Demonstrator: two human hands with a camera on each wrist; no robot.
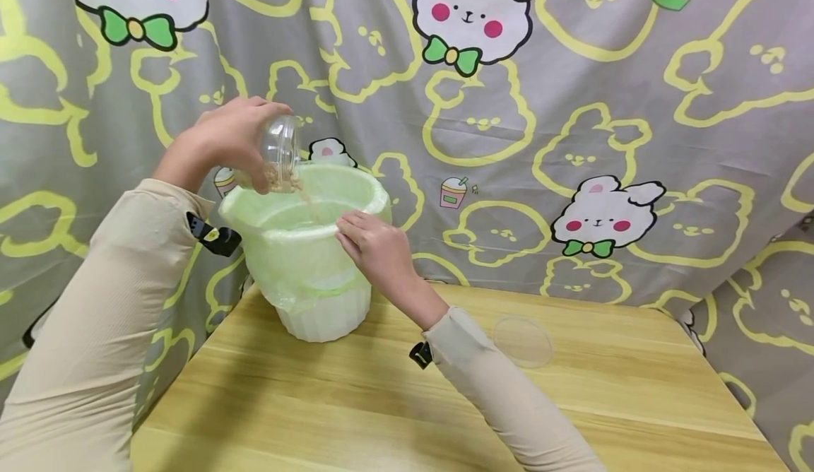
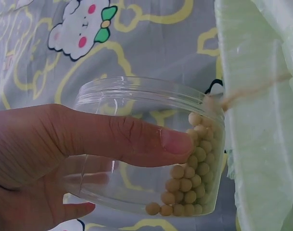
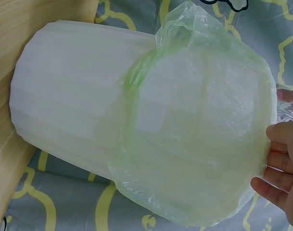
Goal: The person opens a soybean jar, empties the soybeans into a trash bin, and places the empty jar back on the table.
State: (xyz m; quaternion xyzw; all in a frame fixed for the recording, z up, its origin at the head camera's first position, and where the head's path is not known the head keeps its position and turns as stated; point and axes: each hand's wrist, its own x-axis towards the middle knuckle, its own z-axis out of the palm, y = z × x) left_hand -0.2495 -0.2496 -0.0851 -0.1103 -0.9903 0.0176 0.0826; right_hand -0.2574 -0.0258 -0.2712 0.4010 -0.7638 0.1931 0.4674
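My left hand (image 1: 232,133) grips a clear jar (image 1: 280,140) tipped over a white bin lined with a thin green plastic bag (image 1: 286,260). In the left wrist view the thumb lies across the jar's side, and small round beige balls (image 2: 189,183) are heaped toward its mouth. A thin stream of them (image 2: 257,89) runs out over the bag's edge. On the near right side of the bin, my right hand (image 1: 381,253) holds the rim, thumb and fingers pinching the bag-covered edge in the right wrist view.
The white bin (image 1: 324,320) stands upright at the back left of the wooden table (image 1: 381,401). A clear round lid (image 1: 523,342) lies flat to the right, beyond the right forearm. A grey patterned cloth (image 1: 509,104) hangs close behind.
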